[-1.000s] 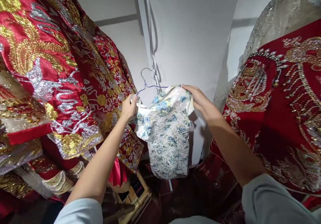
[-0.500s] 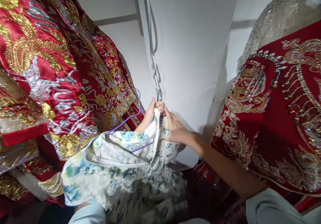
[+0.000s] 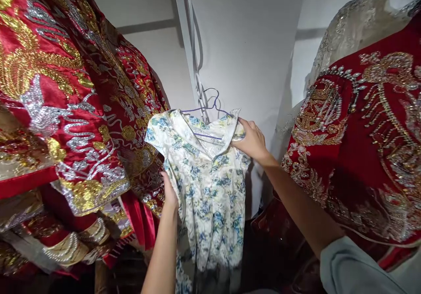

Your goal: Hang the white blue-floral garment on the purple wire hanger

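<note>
A short-sleeved floral garment [image 3: 204,188], white with blue and yellow flowers, hangs upright by its shoulders on a thin purple hanger [image 3: 215,103]. The hanger's hook rises above the collar, in front of a pale chain-like strip. My right hand [image 3: 251,142] pinches the garment's shoulder at the right end of the hanger. Lower down on the other side, my left hand [image 3: 170,191] rests against the garment's edge below the sleeve. Its thumb stretches up, apart from the cloth, while its other fingers are mostly hidden behind the fabric.
Red garments with gold and silver embroidery [image 3: 108,92] hang close on the left. To the right hangs a red beaded garment [image 3: 365,153] beside a sheer pale one [image 3: 348,35]. Behind stands a white wall [image 3: 250,44] with the pale strip [image 3: 187,30] running down it.
The floral garment has gone from bunched up to hanging full length on the hanger. My left hand has left the collar and come down to its side; my right hand has shifted to the shoulder.
</note>
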### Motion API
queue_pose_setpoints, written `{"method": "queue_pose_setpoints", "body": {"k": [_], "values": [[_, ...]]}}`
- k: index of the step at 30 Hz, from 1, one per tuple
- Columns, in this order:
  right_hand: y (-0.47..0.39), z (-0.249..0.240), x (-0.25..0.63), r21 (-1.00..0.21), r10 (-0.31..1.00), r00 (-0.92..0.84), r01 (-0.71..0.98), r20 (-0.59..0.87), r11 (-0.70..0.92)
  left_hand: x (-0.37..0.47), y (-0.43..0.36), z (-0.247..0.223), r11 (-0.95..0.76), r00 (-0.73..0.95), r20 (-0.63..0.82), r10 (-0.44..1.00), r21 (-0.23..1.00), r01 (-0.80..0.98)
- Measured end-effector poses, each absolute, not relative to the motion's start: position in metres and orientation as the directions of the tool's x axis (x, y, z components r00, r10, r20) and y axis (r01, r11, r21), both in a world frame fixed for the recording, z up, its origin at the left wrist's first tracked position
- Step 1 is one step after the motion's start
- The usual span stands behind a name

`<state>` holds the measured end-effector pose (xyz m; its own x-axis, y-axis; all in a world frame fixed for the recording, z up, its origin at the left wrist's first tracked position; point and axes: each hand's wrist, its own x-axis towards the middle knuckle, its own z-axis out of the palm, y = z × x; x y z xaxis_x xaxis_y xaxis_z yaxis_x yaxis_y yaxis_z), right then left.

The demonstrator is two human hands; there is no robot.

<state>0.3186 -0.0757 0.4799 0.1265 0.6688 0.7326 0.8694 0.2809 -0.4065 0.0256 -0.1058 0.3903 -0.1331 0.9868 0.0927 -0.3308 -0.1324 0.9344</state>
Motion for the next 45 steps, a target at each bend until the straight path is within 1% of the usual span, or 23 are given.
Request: {"method": "queue_pose_setpoints", "body": {"k": [2, 4, 6, 7, 9, 11, 12, 13, 14, 16, 18, 20, 24, 27, 29, 30, 32, 33, 34, 36, 41, 43, 45], "values": [[-0.074, 0.484, 0.313, -0.345, 0.667, 0.052, 0.884, 0.743, 0.316, 0.028, -0.123, 0.359, -0.042, -0.126, 0.015, 0.992, 0.976, -0.212], [-0.075, 0.482, 0.310, -0.289, 0.675, -0.036, 0.886, 0.737, 0.362, 0.034, -0.135, 0.333, -0.056, -0.133, 0.038, 0.990, 0.989, -0.137], [-0.080, 0.472, 0.311, -0.278, 0.678, -0.082, 0.871, 0.730, 0.405, 0.040, -0.141, 0.312, -0.077, -0.183, 0.053, 0.982, 0.989, -0.125], [-0.084, 0.464, 0.311, -0.300, 0.674, -0.078, 0.854, 0.734, 0.425, 0.041, -0.143, 0.304, -0.071, -0.210, 0.041, 0.977, 0.988, -0.138], [-0.095, 0.441, 0.309, -0.402, 0.663, -0.012, 0.787, 0.749, 0.468, 0.044, -0.146, 0.292, -0.030, -0.226, -0.015, 0.974, 0.980, -0.194], [-0.110, 0.410, 0.298, -0.580, 0.698, 0.109, 0.653, 0.708, 0.487, 0.047, -0.150, 0.285, 0.010, -0.211, -0.072, 0.975, 0.960, -0.280], [-0.117, 0.392, 0.289, -0.694, 0.737, 0.192, 0.549, 0.648, 0.467, 0.050, -0.152, 0.283, 0.023, -0.203, -0.094, 0.975, 0.945, -0.327], [-0.125, 0.375, 0.278, -0.809, 0.828, 0.209, 0.429, 0.521, 0.401, 0.053, -0.155, 0.284, 0.031, -0.191, -0.110, 0.975, 0.927, -0.373], [-0.131, 0.359, 0.266, -0.892, 0.899, 0.193, 0.315, 0.393, 0.323, 0.058, -0.159, 0.285, 0.038, -0.177, -0.120, 0.977, 0.910, -0.412], [-0.140, 0.333, 0.245, -0.975, 0.985, 0.030, 0.151, 0.168, 0.162, 0.067, -0.167, 0.291, 0.062, -0.133, -0.137, 0.982, 0.887, -0.458], [-0.145, 0.321, 0.232, -0.995, 0.996, -0.062, 0.075, 0.060, 0.065, 0.074, -0.174, 0.300, 0.099, -0.083, -0.157, 0.984, 0.874, -0.476], [-0.146, 0.321, 0.228, -0.997, 0.996, -0.062, 0.052, 0.061, 0.065, 0.079, -0.180, 0.307, 0.126, -0.050, -0.172, 0.984, 0.863, -0.488], [-0.144, 0.336, 0.236, -0.987, 0.987, -0.023, -0.005, 0.160, 0.160, 0.081, -0.182, 0.309, 0.152, -0.026, -0.193, 0.981, 0.845, -0.513], [-0.146, 0.340, 0.242, -0.977, 0.978, -0.012, -0.035, 0.209, 0.209, 0.087, -0.180, 0.300, 0.133, -0.083, -0.202, 0.976, 0.853, -0.505], [-0.149, 0.339, 0.245, -0.969, 0.970, -0.009, -0.048, 0.244, 0.243, 0.094, -0.183, 0.294, 0.005, -0.277, -0.129, 0.952, 0.913, -0.407], [-0.150, 0.338, 0.247, -0.965, 0.967, -0.006, -0.054, 0.256, 0.256, 0.098, -0.185, 0.292, -0.093, -0.413, -0.040, 0.910, 0.950, -0.297], [-0.153, 0.338, 0.250, -0.966, 0.968, -0.006, -0.069, 0.252, 0.251, 0.107, -0.194, 0.292, -0.265, -0.617, 0.222, 0.755, 0.964, 0.024], [-0.154, 0.339, 0.251, -0.969, 0.972, -0.008, -0.077, 0.237, 0.235, 0.112, -0.198, 0.295, -0.312, -0.639, 0.350, 0.685, 0.933, 0.177], [-0.155, 0.340, 0.253, -0.973, 0.976, -0.013, -0.084, 0.219, 0.217, 0.117, -0.201, 0.298, -0.342, -0.617, 0.448, 0.647, 0.894, 0.290], [-0.156, 0.343, 0.254, -0.978, 0.982, -0.033, -0.095, 0.189, 0.185, 0.127, -0.203, 0.306, -0.380, -0.516, 0.538, 0.667, 0.841, 0.385], [-0.162, 0.351, 0.249, -0.984, 0.977, -0.137, -0.099, 0.160, 0.148, 0.140, -0.177, 0.318, -0.463, -0.134, 0.501, 0.855, 0.854, 0.238], [-0.161, 0.355, 0.246, -0.987, 0.979, -0.163, -0.117, 0.125, 0.107, 0.138, -0.166, 0.320, -0.456, -0.046, 0.478, 0.877, 0.860, 0.227], [-0.155, 0.367, 0.245, -0.986, 0.982, -0.154, -0.144, 0.107, 0.084, 0.135, -0.161, 0.321, -0.457, -0.011, 0.478, 0.879, 0.847, 0.273]]}}
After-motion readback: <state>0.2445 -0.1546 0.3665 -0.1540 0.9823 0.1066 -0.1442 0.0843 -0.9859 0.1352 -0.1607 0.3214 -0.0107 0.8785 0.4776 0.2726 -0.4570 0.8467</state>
